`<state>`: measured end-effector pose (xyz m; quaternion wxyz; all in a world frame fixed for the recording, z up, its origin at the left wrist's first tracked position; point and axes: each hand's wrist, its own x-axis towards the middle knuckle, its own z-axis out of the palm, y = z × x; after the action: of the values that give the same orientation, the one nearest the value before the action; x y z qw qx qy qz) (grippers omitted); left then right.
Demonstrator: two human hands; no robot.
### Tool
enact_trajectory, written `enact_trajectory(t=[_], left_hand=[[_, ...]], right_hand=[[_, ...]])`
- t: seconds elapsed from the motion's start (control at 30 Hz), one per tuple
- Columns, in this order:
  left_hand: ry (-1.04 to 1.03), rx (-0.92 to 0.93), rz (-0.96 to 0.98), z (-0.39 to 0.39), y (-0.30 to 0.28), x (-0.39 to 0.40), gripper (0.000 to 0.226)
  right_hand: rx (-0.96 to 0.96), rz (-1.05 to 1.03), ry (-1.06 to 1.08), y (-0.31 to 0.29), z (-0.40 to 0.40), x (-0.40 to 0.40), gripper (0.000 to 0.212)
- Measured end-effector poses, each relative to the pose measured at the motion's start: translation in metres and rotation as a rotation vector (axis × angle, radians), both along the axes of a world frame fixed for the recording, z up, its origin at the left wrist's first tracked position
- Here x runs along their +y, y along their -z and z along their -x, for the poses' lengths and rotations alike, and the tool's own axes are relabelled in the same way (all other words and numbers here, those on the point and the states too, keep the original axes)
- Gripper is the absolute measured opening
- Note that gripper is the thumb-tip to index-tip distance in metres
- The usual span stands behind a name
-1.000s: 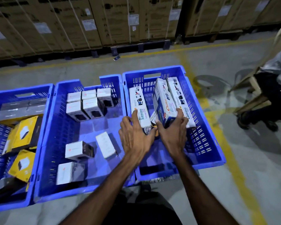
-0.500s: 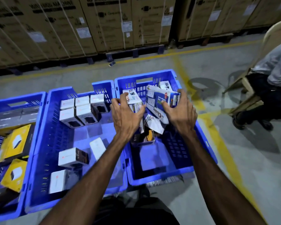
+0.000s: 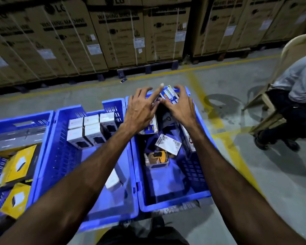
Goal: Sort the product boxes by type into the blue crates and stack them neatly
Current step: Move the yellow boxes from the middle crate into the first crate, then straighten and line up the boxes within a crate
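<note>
Three blue crates stand side by side on the floor. Both my hands reach into the far end of the right crate (image 3: 175,202). My right hand (image 3: 181,108) curls around an upright white-and-blue box (image 3: 169,96) against the far wall. My left hand (image 3: 141,110) lies with fingers spread on another white-and-blue box (image 3: 148,129) beside it. Lower in that crate lie a small orange-and-black box (image 3: 156,159) and a white pack (image 3: 168,144). The middle crate (image 3: 113,216) holds a neat block of small white boxes (image 3: 88,131).
The left crate (image 3: 21,117) holds grey boxes (image 3: 16,138) and yellow boxes (image 3: 19,165). A person (image 3: 297,82) sits on a chair to the right. Large cardboard cartons (image 3: 113,32) on pallets line the back. Yellow lines mark the concrete floor.
Both hands carried the white-and-blue boxes from the crate's middle to its far end and stood them up. The left hand's fingers have spread. The small boxes underneath came into view.
</note>
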<state>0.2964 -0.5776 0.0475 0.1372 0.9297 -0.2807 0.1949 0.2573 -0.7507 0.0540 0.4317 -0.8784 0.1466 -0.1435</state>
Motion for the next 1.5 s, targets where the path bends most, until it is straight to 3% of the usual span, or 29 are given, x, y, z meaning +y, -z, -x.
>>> enact_trajectory(t=[0.1, 0.23, 0.37, 0.43, 0.5, 0.57, 0.67, 0.77, 0.83, 0.97, 1.1, 1.23, 1.37, 1.5], left_hand=[[0.102, 0.001, -0.117, -0.011, -0.010, 0.003, 0.050], [0.084, 0.045, -0.154, -0.019, -0.016, 0.002, 0.056], [0.026, 0.133, -0.147, -0.038, -0.018, 0.011, 0.066], [0.004, 0.170, -0.155, -0.050, -0.019, 0.018, 0.070], [-0.027, 0.198, -0.173, -0.060, -0.020, 0.023, 0.078], [-0.054, 0.227, -0.191, -0.067, -0.021, 0.025, 0.088], [-0.062, 0.248, -0.232, -0.074, -0.024, 0.022, 0.100], [-0.062, 0.249, -0.263, -0.080, -0.026, 0.019, 0.106], [-0.059, 0.256, -0.261, -0.082, -0.025, 0.020, 0.105], [-0.060, 0.263, -0.247, -0.082, -0.024, 0.022, 0.103], [-0.060, 0.265, -0.239, -0.082, -0.023, 0.023, 0.100], [-0.066, 0.264, -0.243, -0.080, -0.023, 0.021, 0.099], [-0.065, 0.255, -0.257, -0.073, -0.024, 0.018, 0.098], [-0.067, 0.234, -0.249, -0.061, -0.022, 0.021, 0.095]], right_hand=[[-0.044, -0.198, -0.040, 0.005, -0.011, -0.001, 0.058], [-0.198, -0.288, -0.035, 0.012, -0.019, 0.004, 0.042], [-0.360, -0.503, 0.287, 0.029, -0.002, 0.004, 0.029], [-0.236, -0.358, 0.382, 0.062, 0.014, 0.000, 0.018], [0.084, -0.169, 0.208, 0.103, 0.028, -0.005, 0.023], [0.414, 0.058, -0.149, 0.138, 0.043, -0.008, 0.054], [0.614, 0.354, -0.494, 0.166, 0.055, -0.008, 0.104], [0.632, 0.432, -0.597, 0.165, 0.057, -0.006, 0.128], [0.675, 0.477, -0.662, 0.163, 0.054, -0.002, 0.133], [0.754, 0.718, -0.749, 0.162, 0.052, 0.015, 0.130], [0.640, 0.833, -0.703, 0.164, 0.058, 0.024, 0.111], [0.654, 0.825, -0.717, 0.167, 0.066, 0.019, 0.104], [0.646, 0.636, -0.619, 0.150, 0.072, 0.015, 0.096], [0.464, 0.469, -0.474, 0.123, 0.095, 0.006, 0.082]])
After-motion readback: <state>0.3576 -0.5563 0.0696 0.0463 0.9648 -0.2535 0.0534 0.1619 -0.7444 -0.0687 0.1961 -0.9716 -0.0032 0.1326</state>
